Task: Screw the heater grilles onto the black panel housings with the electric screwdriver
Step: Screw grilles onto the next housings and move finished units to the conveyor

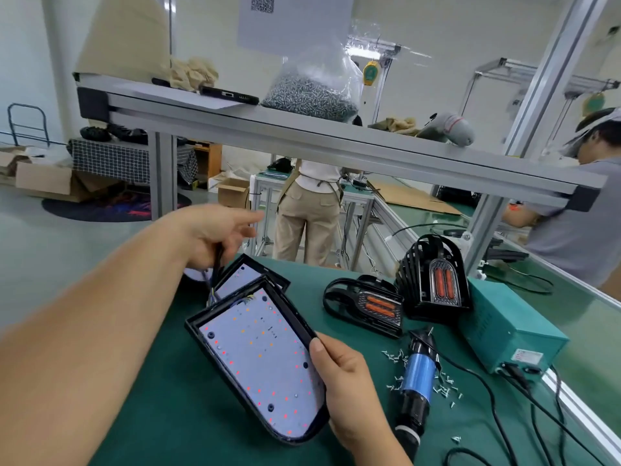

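Black panel housing (262,364), tilted on the green counter (161,418), with the right hand (349,381) pinching its rim and the left hand (215,233) gripping its wires (217,264), probably to clear them for a heater grille (369,307); the electric screwdriver (416,378) lies unheld nearby.

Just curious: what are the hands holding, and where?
Right hand grips the near panel housing by its right edge; left hand holds the wires near its far end.
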`<state>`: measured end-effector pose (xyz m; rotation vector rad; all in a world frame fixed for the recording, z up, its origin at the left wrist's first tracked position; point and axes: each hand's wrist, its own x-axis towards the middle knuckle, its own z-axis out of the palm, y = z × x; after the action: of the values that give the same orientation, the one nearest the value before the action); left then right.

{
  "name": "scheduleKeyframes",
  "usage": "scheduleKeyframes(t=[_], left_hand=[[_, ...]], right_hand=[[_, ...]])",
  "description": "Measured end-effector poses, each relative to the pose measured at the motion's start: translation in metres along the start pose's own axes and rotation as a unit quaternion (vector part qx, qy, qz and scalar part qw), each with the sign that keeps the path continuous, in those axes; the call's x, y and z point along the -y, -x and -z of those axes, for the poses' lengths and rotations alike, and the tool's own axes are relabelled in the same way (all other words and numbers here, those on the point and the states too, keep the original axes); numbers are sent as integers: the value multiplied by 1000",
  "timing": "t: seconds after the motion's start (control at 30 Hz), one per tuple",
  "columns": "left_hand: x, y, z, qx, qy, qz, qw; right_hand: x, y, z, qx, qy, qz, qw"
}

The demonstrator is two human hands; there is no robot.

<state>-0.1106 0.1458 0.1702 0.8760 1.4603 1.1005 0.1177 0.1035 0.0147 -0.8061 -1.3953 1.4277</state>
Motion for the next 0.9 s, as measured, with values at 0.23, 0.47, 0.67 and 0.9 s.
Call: scheduleKeyframes(t=[0.23,0.47,0.67,0.9], left_hand=[[-23,-5,-51,-59,-290,-250,922],[38,6,-57,-162,-302,-295,892],[153,33,-75,-208,-16,-107,972],[164,33,-74,-15,276,59,959]], right_hand=[[-17,-7,1,-50,149,-8,988],[-23,-7,-10,-191,69,-63,977],[-14,-1,-16,-211,12,-74,975],[-3,-1,-4,-179,134,-107,969]])
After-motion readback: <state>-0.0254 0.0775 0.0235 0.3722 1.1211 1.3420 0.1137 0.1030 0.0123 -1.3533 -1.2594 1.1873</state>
